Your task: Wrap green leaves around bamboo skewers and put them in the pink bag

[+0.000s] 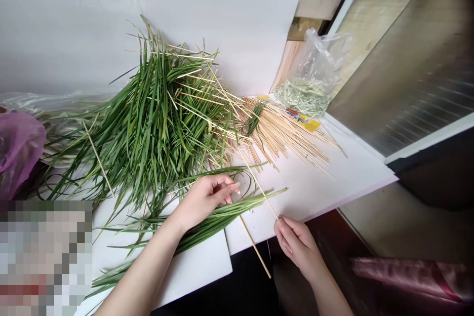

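Slender wooden stick point(259, 186) pinched at one end by closed fingers of right hand point(298, 242), left hand point(203, 200) loosely curled, hold cannot be told, flat green leaves point(222, 220) bundled under its fingers, straight pale sticks point(285, 131) fanned beyond.

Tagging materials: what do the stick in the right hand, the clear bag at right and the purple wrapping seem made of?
Stick: probably bamboo or wood; pale tan, matte. Clear bag: likely thin plastic; see-through, shiny, crinkled. Purple wrapping: probably plastic film; translucent sheen, soft folds.
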`<control>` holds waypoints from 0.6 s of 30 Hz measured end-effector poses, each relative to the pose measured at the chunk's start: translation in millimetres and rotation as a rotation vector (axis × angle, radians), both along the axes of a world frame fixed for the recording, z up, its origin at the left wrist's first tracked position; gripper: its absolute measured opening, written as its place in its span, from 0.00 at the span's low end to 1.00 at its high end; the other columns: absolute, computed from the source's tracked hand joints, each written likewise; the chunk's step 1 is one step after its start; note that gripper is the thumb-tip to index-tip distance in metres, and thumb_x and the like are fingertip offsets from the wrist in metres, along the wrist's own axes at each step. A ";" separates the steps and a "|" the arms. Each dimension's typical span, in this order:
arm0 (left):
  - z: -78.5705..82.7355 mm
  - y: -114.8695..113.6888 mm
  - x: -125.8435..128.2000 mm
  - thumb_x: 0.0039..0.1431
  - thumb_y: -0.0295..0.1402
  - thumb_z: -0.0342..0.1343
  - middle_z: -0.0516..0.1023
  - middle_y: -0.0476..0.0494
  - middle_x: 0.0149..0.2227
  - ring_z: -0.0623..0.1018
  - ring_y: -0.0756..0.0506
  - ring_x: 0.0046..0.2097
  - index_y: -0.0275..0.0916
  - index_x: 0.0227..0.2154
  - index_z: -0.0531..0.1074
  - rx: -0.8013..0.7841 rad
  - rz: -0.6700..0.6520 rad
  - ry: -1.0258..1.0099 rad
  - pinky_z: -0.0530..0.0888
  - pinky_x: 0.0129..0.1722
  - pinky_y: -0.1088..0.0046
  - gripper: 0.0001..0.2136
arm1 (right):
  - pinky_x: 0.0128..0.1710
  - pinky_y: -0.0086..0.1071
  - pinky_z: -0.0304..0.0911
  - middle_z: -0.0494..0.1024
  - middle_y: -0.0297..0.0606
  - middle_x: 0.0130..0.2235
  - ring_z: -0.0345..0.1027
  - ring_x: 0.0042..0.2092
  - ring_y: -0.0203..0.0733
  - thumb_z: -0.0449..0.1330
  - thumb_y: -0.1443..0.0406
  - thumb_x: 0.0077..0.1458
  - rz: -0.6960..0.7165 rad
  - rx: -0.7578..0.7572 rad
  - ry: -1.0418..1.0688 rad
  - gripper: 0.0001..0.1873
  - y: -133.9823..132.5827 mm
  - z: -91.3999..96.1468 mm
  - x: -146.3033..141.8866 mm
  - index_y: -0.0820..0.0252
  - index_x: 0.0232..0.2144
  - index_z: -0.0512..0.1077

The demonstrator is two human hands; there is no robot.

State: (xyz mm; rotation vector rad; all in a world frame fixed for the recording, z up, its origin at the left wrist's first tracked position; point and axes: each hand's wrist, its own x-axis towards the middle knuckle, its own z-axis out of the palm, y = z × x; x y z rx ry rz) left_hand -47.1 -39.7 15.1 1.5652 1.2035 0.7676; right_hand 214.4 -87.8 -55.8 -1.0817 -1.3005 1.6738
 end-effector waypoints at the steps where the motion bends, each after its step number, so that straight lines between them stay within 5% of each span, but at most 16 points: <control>1: -0.2 0.1 0.0 0.65 0.48 0.52 0.74 0.48 0.26 0.71 0.49 0.30 0.35 0.33 0.77 -0.005 -0.004 0.027 0.66 0.31 0.74 0.20 | 0.20 0.29 0.33 0.48 0.24 0.21 0.38 0.21 0.31 0.58 0.46 0.68 -0.003 -0.001 -0.003 0.30 -0.1 0.7 -0.4 0.58 0.22 0.59; 8: -5.3 -1.0 3.4 0.66 0.47 0.53 0.71 0.47 0.31 0.69 0.48 0.32 0.36 0.28 0.78 0.144 -0.109 0.215 0.64 0.33 0.74 0.20 | 0.20 0.29 0.32 0.49 0.24 0.21 0.39 0.20 0.31 0.58 0.44 0.66 0.001 -0.009 -0.025 0.30 -0.4 4.3 -1.4 0.58 0.22 0.60; 18: -5.7 -1.6 3.4 0.66 0.48 0.52 0.71 0.50 0.27 0.68 0.48 0.31 0.39 0.30 0.74 0.054 -0.135 0.182 0.61 0.30 0.75 0.18 | 0.19 0.29 0.33 0.50 0.24 0.21 0.39 0.20 0.31 0.58 0.44 0.67 0.016 -0.004 -0.013 0.30 0.3 4.2 -0.3 0.58 0.22 0.59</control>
